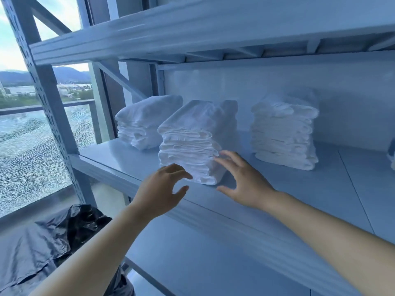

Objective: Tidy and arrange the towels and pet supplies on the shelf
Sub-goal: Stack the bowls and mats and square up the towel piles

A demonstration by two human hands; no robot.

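Squaring up the middle towel stack (192,142) on the shelf (299,180)

Left hand (162,189) and right hand (245,180) spread wide, holding nothing, flanking its front corner; press both sides evenly; the stack sits skewed, so turn it gently.

Black plastic sheet (49,238) on floor; cracked window (32,150).
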